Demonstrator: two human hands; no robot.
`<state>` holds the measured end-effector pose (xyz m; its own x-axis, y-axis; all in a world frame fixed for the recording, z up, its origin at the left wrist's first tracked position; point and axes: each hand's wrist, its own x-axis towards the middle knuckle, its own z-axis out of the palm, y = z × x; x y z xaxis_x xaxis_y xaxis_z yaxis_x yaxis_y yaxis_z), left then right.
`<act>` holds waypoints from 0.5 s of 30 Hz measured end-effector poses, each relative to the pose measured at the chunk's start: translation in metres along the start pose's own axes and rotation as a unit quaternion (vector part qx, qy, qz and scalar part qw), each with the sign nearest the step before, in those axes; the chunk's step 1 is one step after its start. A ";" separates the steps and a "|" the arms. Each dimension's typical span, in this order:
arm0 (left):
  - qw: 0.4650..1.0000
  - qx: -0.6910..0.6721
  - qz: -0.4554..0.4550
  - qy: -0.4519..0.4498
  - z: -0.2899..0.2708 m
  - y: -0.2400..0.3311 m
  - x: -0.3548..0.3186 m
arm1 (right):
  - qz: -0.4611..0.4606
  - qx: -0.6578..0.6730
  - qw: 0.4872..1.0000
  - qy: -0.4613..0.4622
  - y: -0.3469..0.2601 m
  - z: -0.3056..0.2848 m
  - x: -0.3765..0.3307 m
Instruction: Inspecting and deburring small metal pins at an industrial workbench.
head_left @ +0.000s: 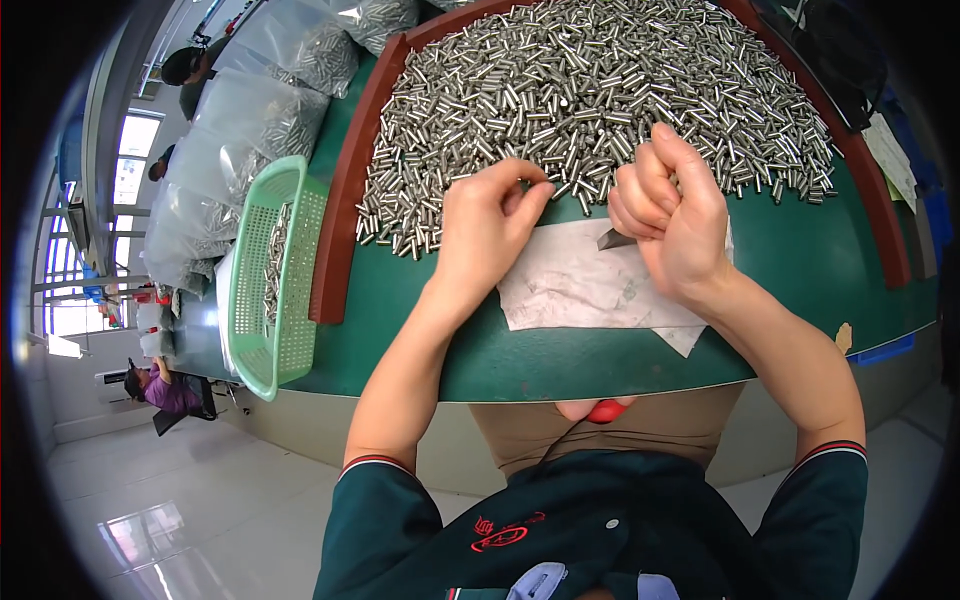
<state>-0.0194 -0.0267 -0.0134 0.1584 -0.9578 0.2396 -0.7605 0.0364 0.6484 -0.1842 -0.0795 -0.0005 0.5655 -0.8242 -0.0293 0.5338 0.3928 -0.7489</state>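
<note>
While the left hand [485, 225], half-curled, is at the near edge of heaped silver metal cylinders [600, 95], the right hand [680, 215] clenches a flat grey piece [614, 240]. Whether the left holds anything, I cannot tell.

This is a factory workshop: small, silvery metal cylinders [590, 100] heap a green-topped workbench [800, 245], clear plastic bags [265, 112] of metal parts stand alongside, and a purple-shirted person [174, 394] sits beyond.

Glossy metal pins [600, 100]; matt creased cloth [570, 285]; plastic basket [300, 290].
</note>
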 end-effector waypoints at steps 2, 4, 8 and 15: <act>0.996 0.053 0.069 0.015 0.007 0.004 0.000 | 0.000 -0.001 1.000 0.001 0.000 0.000 -0.001; 0.995 0.073 0.071 -0.007 0.007 0.007 0.002 | -0.005 -0.005 1.000 -0.006 -0.001 0.001 -0.001; 0.990 0.114 0.073 -0.025 0.004 0.004 0.000 | -0.004 -0.005 1.000 0.002 0.000 0.000 0.000; 0.966 -0.239 -0.080 -0.061 -0.006 0.002 0.000 | -0.002 -0.004 1.000 0.003 -0.001 0.001 0.000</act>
<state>-0.0173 -0.0246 -0.0074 0.1516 -0.9876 0.0410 -0.3509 -0.0150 0.9363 -0.1844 -0.0794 0.0008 0.5601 -0.8279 -0.0300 0.5306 0.3862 -0.7545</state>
